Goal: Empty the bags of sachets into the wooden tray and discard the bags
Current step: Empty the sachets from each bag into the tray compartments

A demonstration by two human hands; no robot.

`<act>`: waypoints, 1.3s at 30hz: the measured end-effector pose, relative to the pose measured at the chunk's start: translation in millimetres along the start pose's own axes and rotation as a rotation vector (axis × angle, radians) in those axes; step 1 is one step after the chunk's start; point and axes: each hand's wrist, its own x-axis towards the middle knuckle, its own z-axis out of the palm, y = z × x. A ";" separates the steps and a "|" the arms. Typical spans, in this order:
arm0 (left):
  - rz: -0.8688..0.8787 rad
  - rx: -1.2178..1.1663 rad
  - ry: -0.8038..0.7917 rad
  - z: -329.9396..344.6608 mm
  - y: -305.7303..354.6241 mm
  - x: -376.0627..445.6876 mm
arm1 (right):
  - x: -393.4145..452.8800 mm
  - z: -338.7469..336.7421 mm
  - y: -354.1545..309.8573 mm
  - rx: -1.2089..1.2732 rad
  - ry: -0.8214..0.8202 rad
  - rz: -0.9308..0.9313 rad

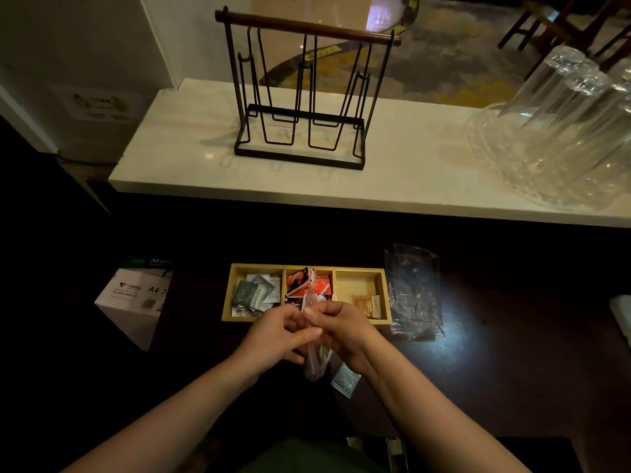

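A wooden tray [384, 295] with three compartments lies on the dark counter. Grey-green sachets [254, 293] fill its left compartment, red ones [307, 283] the middle, and a few brown ones [367, 303] lie in the right. My left hand [280, 336] and my right hand [341, 331] meet just in front of the tray, both pinching a small clear plastic bag [316, 361] that hangs down between them. One pale green sachet [345, 380] lies on the counter under my right wrist. An empty clear bag [413, 295] lies right of the tray.
A white raised counter [170, 155] behind carries a black wire rack [300, 97] and upturned glasses on a glass dish [560, 131]. A box of A4 paper [136, 298] stands left of the tray. A pale object [623, 315] sits at the right edge.
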 end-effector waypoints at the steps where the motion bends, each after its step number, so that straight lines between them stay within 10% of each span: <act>1: 0.003 0.022 0.010 0.2 -0.1 0.7 | -0.3 -0.5 1.1 0.022 -0.006 0.015; 12: -0.093 0.120 -0.063 -7.4 8.8 1.3 | -3.4 -7.9 2.4 0.079 -0.018 0.072; 26: -0.045 0.363 0.170 -22.3 11.6 -6.8 | -16.8 -30.5 -13.2 -0.868 0.427 -0.368; 33: 0.142 0.818 0.221 -19.0 25.7 -14.7 | -22.6 -41.9 -22.6 -1.288 0.352 -0.519; 39: 0.046 0.503 0.125 -5.8 23.9 -9.6 | -44.9 -27.8 -37.3 -1.342 0.376 -0.727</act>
